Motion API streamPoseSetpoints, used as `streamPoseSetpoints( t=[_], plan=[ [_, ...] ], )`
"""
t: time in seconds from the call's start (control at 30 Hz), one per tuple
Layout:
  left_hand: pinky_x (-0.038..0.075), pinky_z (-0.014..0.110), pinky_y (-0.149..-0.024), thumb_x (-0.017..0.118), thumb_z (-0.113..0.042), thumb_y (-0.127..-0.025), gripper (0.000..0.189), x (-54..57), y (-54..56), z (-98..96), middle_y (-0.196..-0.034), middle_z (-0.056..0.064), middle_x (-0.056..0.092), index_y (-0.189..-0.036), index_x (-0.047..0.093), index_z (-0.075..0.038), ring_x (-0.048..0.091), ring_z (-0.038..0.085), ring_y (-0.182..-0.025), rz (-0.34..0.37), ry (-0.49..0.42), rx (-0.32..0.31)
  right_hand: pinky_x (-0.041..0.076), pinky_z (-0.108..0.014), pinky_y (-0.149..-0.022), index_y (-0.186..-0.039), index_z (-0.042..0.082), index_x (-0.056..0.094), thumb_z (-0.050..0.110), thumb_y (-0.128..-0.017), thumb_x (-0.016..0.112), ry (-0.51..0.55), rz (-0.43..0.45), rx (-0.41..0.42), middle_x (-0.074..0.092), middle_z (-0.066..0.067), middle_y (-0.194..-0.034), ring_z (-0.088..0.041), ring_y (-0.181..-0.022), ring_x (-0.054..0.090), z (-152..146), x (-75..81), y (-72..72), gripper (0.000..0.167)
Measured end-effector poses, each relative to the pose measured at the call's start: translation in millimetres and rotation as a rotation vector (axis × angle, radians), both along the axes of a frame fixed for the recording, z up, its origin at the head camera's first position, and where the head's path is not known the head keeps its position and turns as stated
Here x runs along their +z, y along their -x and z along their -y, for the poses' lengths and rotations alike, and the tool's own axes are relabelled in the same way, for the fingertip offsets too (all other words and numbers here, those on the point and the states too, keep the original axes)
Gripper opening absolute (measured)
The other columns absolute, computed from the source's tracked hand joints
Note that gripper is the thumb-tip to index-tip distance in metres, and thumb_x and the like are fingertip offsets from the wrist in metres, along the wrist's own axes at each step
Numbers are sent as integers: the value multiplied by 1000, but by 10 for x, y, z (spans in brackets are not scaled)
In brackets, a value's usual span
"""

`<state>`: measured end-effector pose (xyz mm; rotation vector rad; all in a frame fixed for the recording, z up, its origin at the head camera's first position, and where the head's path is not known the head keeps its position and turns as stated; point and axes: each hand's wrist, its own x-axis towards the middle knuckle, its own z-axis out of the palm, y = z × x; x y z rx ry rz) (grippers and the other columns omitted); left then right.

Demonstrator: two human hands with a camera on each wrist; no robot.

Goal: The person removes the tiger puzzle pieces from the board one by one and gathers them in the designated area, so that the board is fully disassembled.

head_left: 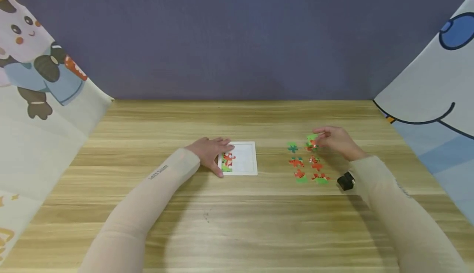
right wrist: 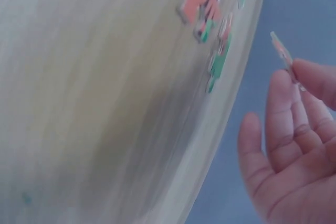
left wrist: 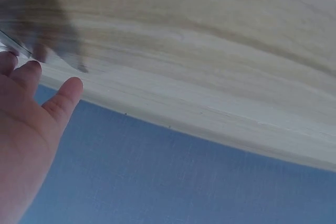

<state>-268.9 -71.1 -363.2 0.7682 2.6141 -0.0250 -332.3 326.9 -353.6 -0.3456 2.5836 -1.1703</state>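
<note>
A white puzzle tray [head_left: 256, 160] lies on the table, with joined pieces [head_left: 227, 167] showing red and green along its left side. My left hand [head_left: 210, 153] rests at the tray's left edge, fingers spread over the rim and thumb near the lower corner. In the left wrist view that hand [left wrist: 21, 129] has its fingers extended. To the right, my right hand [head_left: 335, 141] pinches a green and red puzzle piece [right wrist: 282, 50] between thumb and fingertips, raised off the table. Several loose puzzle pieces [head_left: 296, 163] lie below and left of it.
A small black object [head_left: 346, 181] is by the right wrist. The wood-grain table [head_left: 237, 223] ends at a dark blue wall [head_left: 237, 38]. Cartoon-printed panels stand at the left [head_left: 55, 100] and right [head_left: 418, 79].
</note>
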Motion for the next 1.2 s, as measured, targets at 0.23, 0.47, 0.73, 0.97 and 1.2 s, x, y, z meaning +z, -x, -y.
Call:
streamPoseSetpoints(
  t=[0.23, 0.47, 0.73, 0.97, 1.2],
  plan=[
    [21, 57, -111, 71, -61, -72, 103, -40, 22, -49, -159, 5, 10, -153, 24, -18, 15, 29, -144, -34, 25, -1, 53, -28, -75, -133, -15, 45, 1, -89, 60, 30, -15, 2, 68, -14, -98, -7, -79, 63, -176, -52, 32, 49],
    [19, 55, -112, 70, -57, -74, 100, -47, 22, -52, -159, 1, 11, -154, 24, -18, 11, 25, -145, 0, 6, 6, 52, -21, -70, -130, -18, 44, -7, -87, 55, 53, -37, -12, 69, -17, -96, -1, -74, 61, -269, -117, 61, 46],
    [17, 55, -113, 71, -54, -74, 99, -58, 20, -46, -159, -1, 10, -154, 23, -19, 8, 23, -146, 30, -5, 29, 53, -19, -70, -132, -19, 42, -7, -92, 51, 31, -59, -38, 66, -21, -102, 5, -73, 58, -368, -178, 100, 43],
    [15, 54, -113, 71, -53, -74, 99, -34, 16, -74, -159, -3, 8, -154, 22, -21, 7, 22, -146, 34, 9, 58, 52, -16, -69, -133, -20, 39, -3, -94, 51, 77, -29, -92, 64, 1, -93, 9, -73, 56, -445, -152, 112, 44],
    [15, 54, -113, 71, -53, -75, 98, -21, 4, -99, -159, -3, 9, -154, 22, -22, 8, 22, -146, 34, 14, 60, 47, -20, -56, -140, -15, 33, 4, -96, 52, 64, 91, -153, 59, 22, -75, 4, -67, 58, -524, -92, 126, 52]
  ],
)
